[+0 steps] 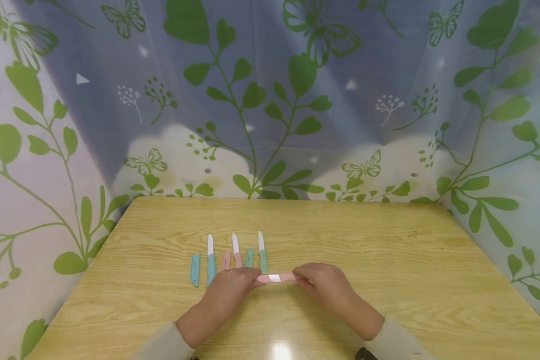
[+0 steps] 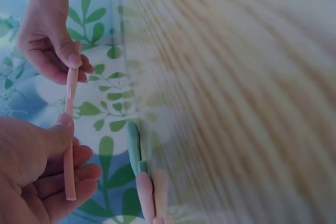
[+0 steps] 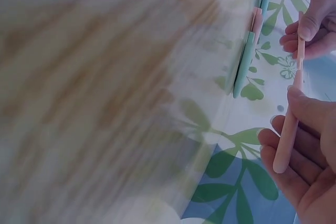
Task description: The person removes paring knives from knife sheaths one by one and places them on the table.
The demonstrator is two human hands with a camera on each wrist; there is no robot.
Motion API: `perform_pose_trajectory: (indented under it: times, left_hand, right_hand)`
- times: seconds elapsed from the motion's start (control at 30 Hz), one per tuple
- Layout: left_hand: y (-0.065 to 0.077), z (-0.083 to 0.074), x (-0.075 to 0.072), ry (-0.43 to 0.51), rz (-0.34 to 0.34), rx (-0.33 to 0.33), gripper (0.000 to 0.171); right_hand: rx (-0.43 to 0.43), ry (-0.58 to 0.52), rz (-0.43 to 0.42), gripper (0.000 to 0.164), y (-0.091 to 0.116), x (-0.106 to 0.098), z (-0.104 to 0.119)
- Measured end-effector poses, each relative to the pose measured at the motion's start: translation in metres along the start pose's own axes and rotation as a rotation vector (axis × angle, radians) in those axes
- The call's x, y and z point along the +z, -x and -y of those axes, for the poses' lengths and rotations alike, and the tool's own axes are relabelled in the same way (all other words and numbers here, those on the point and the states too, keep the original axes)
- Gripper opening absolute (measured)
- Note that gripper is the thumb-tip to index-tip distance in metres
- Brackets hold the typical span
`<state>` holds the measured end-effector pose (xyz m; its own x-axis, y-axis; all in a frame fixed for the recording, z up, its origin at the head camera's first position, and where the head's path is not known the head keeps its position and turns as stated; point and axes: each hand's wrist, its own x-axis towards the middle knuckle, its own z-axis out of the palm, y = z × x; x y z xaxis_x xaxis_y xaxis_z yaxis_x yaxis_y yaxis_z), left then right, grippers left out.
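Observation:
In the head view, my left hand (image 1: 231, 292) and right hand (image 1: 328, 286) meet over the table with a pink knife lying crosswise between them. My right fingers grip the knife's rounded pink handle (image 3: 286, 145). Its flat pink sheath (image 2: 69, 174) is pinched by the left thumb and fingers. A short stretch of white blade (image 1: 274, 278) shows between handle and sheath; the tip is hidden in the sheath. Close beyond the left hand lie a blue knife (image 1: 210, 260), another pink knife (image 1: 236, 246) and a green knife (image 1: 262, 251), all unsheathed, blades pointing away.
Beside those knives lie a blue sheath (image 1: 195, 270), a pink sheath (image 1: 226, 260) and a green sheath (image 1: 249, 257). The wooden table (image 1: 387, 240) ends at the back against a leaf-patterned curtain (image 1: 270, 125), which also hangs at both sides.

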<state>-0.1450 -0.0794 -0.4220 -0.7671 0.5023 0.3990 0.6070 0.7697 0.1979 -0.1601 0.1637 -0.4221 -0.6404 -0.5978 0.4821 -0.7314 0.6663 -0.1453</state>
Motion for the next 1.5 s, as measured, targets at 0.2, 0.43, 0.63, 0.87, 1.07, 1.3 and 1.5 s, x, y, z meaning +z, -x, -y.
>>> perform_pose_trajectory:
  times: [0.2,0.43,0.63,0.87,1.07,1.3,1.5]
  left_hand:
    - [0.0,0.0,0.0,0.005,-0.002,0.0,0.016]
    - [0.001,0.002,0.001,0.027,-0.011,-0.017,0.019]
    - [0.004,0.005,0.0,0.026,-0.024,-0.038,0.019]
    - [0.006,0.01,-0.001,-0.011,0.003,-0.074,0.016]
    - [0.006,0.013,-0.004,0.03,0.064,-0.139,0.017]
    - [0.004,0.015,-0.004,0.236,0.091,-0.185,0.014]
    - [-0.005,0.019,-0.002,0.522,0.125,-0.261,0.018]
  right_hand:
    - [0.003,0.01,0.007,0.015,0.003,-0.002,-0.003]
    - [0.05,-0.001,0.051,0.013,0.007,-0.005,-0.007]
    - [0.055,-0.021,0.041,0.014,0.011,-0.006,-0.012]
    - [0.114,0.018,0.054,0.015,0.014,-0.013,-0.016]
    - [0.149,0.018,0.056,0.016,0.014,-0.015,-0.019]
    - [0.145,0.025,0.032,0.022,0.014,-0.012,-0.02]
    - [0.165,0.014,0.041,0.025,0.013,-0.011,-0.02]
